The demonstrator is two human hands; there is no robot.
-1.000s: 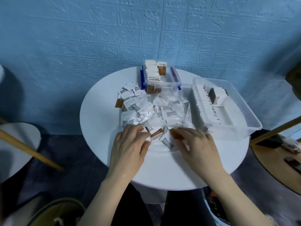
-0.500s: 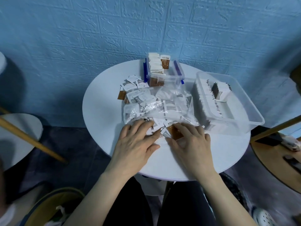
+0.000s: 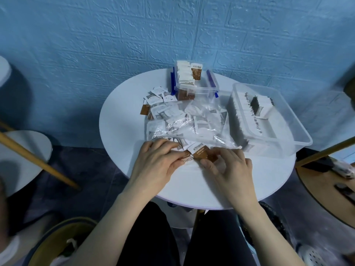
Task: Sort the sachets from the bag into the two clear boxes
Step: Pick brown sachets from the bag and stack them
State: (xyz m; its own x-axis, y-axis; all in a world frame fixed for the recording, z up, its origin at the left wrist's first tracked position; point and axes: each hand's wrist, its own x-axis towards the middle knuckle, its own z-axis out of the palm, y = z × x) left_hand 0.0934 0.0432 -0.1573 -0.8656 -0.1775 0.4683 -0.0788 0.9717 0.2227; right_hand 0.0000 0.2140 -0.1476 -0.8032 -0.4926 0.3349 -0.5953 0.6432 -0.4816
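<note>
The word "taikoo", preceded by two characters too small to be made out, is printed on the white upper part of a brown sachet (image 3: 196, 73) standing in the small clear box (image 3: 196, 89). The same mark is found on the brown sachet (image 3: 201, 151) lying between the hands, and upside down on another sachet (image 3: 187, 159) beside it. Dark print on the sachets in the large clear box (image 3: 269, 120) cannot be read.

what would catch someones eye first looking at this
Two bare hands, left hand and right hand, pinch brown-and-white sachets at the near edge of the round white table. Behind them lies a crinkled clear plastic bag of sachets, with a large clear plastic box on the right.
</note>
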